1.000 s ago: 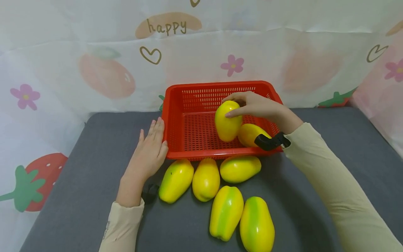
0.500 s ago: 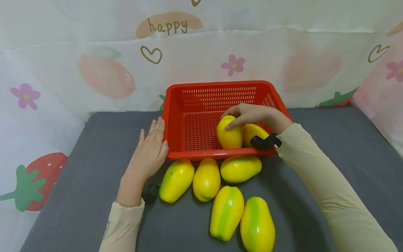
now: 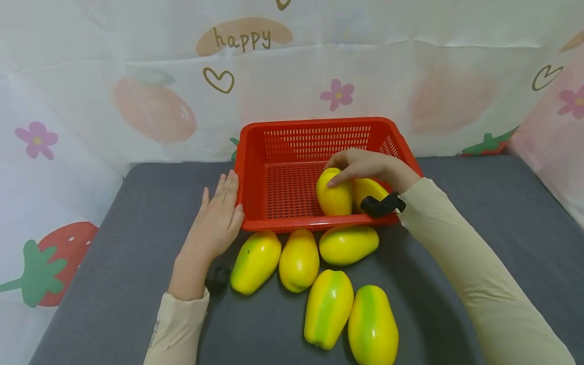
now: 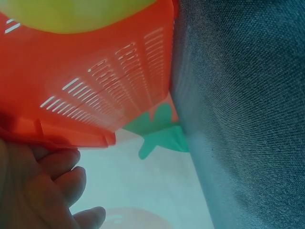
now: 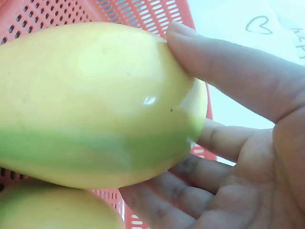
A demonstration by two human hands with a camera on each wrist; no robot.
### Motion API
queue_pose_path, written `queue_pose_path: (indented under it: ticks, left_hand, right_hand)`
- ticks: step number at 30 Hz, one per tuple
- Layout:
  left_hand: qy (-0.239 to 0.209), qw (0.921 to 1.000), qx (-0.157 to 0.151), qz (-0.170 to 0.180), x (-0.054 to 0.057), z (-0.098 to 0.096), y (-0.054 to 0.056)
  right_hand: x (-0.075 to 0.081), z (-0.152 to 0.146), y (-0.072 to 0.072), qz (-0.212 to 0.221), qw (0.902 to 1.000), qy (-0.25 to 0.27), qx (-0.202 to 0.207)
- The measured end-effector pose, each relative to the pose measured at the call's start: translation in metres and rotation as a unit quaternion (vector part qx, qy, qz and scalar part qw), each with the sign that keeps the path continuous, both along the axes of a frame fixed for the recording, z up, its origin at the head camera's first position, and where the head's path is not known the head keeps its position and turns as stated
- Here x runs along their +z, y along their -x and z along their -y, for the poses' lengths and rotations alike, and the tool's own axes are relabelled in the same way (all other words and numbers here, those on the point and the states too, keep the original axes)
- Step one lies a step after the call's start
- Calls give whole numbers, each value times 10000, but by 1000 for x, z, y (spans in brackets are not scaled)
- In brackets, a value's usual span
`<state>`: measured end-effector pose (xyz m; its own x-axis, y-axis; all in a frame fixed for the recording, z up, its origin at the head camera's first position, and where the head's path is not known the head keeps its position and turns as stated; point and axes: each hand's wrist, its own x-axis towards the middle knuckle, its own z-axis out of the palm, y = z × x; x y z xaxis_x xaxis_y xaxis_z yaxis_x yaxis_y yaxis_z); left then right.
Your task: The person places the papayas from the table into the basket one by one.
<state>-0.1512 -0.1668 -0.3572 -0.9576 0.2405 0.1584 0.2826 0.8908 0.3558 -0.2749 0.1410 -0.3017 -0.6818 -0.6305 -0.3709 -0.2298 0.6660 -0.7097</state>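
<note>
My right hand (image 3: 365,165) grips a yellow papaya (image 3: 334,195) near its upper end, inside the red basket (image 3: 255,223). Thumb and fingers lie on opposite sides of the fruit; the right wrist view shows a green stripe along this papaya (image 5: 95,95). Beside it in the basket lies a second papaya (image 3: 368,190), partly hidden by the right hand and the black wrist strap. My left hand (image 3: 214,218) lies with straight fingers against the basket's left side. In the left wrist view, the fingertips of that left hand (image 4: 43,186) touch the rim.
In front of the basket, several yellow-green papayas lie on the grey cloth, three close to its front wall (image 3: 298,261) and two nearer me, side by side (image 3: 328,309). A printed white curtain (image 3: 292,81) hangs right behind the basket.
My right hand has lowered the papaya into the basket's front right part, beside the other one, then shifted very slightly right. The left hand has stayed at the basket's side.
</note>
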Motion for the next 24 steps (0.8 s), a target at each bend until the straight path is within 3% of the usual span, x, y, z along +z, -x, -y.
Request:
queue_pose_path:
  ticks: [10,24]
  left_hand:
    - [-6,10000,-70,-5,-1,0,1]
    - [26,10000,-8,56,1,0,0]
  right_hand:
    - [-1,1,1,-398,9985,-343,122]
    - [2,2,-1,-379,9987,-319,-105]
